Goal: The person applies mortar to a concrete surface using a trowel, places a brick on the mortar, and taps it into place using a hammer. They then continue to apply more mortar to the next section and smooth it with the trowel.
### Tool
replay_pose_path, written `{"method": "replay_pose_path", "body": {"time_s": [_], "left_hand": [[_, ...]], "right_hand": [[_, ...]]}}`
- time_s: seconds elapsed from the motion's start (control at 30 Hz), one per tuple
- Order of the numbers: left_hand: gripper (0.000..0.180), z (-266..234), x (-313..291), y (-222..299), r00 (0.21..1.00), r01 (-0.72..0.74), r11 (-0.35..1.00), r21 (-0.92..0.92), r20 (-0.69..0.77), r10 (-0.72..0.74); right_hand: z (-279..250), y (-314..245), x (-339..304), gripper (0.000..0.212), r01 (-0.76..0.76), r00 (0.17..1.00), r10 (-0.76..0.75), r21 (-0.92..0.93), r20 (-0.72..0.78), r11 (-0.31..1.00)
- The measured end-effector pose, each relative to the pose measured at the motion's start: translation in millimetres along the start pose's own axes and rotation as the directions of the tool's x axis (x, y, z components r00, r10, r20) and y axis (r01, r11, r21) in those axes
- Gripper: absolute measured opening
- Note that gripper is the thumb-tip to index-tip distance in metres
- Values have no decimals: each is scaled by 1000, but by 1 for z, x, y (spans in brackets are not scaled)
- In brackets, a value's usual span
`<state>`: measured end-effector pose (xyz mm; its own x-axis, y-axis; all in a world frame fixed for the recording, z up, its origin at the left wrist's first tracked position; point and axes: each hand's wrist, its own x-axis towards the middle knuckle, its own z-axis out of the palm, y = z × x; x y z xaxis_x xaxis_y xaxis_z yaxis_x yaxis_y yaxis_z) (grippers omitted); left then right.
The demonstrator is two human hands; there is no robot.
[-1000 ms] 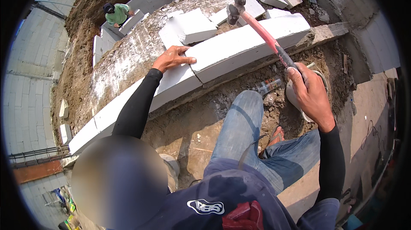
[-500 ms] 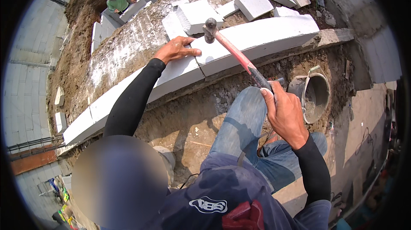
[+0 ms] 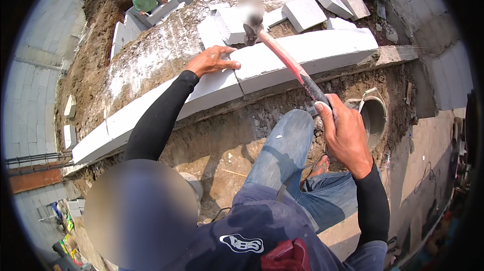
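Observation:
My right hand (image 3: pixel 349 137) is closed round the dark grip of a hammer (image 3: pixel 282 53) with a red, worn handle. The hammer's head, partly blurred, is above the far part of a white block (image 3: pixel 307 54); whether it touches cannot be told. My left hand (image 3: pixel 212 61) lies on the block row with thumb and index finger stretched out at the narrow joint between this block and the neighbouring white block (image 3: pixel 214 88). Its other fingers are partly hidden. The blocks sit end to end in a row along a low ledge.
Loose white blocks (image 3: pixel 304 12) lie on the soil behind the row. A bucket (image 3: pixel 374 119) with grey residue stands at the right, beyond my right hand. At the far left, a person in green (image 3: pixel 146 1) works in a block-lined pit. Steel bars (image 3: pixel 38 161) jut out at the left.
My right hand has shifted slightly right and down with the hammer, now covering part of the bucket. My left hand stays at the joint. The view has shifted slightly.

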<state>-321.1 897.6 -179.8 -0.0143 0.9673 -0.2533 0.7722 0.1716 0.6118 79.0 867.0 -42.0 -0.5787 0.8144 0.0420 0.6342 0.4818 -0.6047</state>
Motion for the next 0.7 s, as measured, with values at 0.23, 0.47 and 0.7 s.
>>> {"method": "replay_pose_path", "body": {"time_s": [0.23, 0.47, 0.7], "left_hand": [[84, -5, -1, 7, 993, 37, 992, -121, 116, -22], [83, 8, 3, -15, 1000, -10, 1000, -29, 12, 10], [89, -9, -8, 7, 994, 7, 997, -71, 107, 1]], "right_hand": [[12, -22, 27, 22, 129, 956, -97, 103, -276, 986], [44, 32, 32, 29, 56, 995, -41, -156, 95, 986], [37, -13, 34, 26, 116, 974, -97, 82, -204, 990]]}}
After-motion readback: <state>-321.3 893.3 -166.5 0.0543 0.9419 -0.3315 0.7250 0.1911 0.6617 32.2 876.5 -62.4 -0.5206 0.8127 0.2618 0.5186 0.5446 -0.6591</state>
